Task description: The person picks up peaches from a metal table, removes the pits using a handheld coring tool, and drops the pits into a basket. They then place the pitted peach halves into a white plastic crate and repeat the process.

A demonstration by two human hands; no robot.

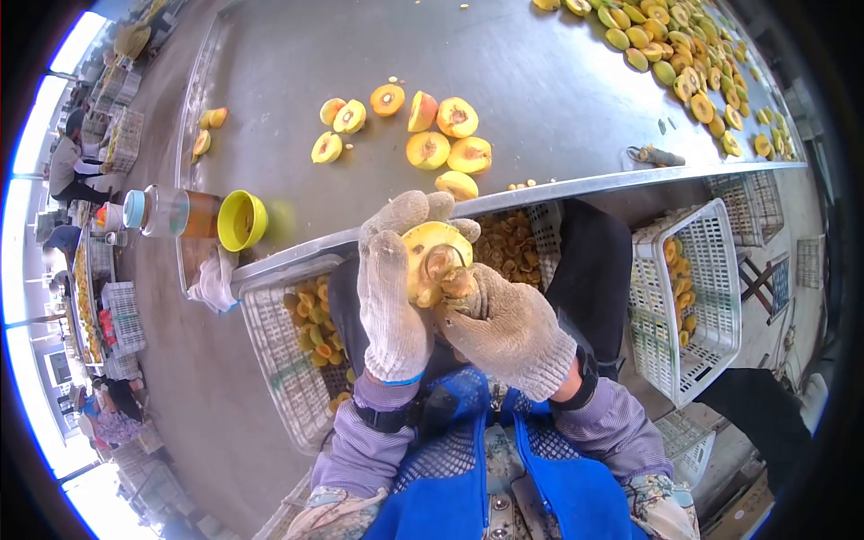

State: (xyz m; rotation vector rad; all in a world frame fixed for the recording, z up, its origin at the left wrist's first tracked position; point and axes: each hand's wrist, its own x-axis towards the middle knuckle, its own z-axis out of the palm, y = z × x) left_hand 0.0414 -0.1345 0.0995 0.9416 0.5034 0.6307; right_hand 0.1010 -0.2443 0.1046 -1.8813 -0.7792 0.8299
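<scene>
My left hand, in a pale knitted glove, is closed around a yellow peach half, its cut face turned toward me. My right hand, in a soiled matching glove, is closed on a small tool with a thin curved blade, which lies against the brown centre of the fruit. Most of that tool is hidden by the fingers. Just beyond my hands, several cut peach halves rest on the metal table, some with a pale kernel showing.
A large heap of peach halves covers the table's far right. A wooden-handled tool lies by the edge. A yellow-green cup and a jar of brown liquid are at left. White crates with fruit flank my legs. Other people sit far left.
</scene>
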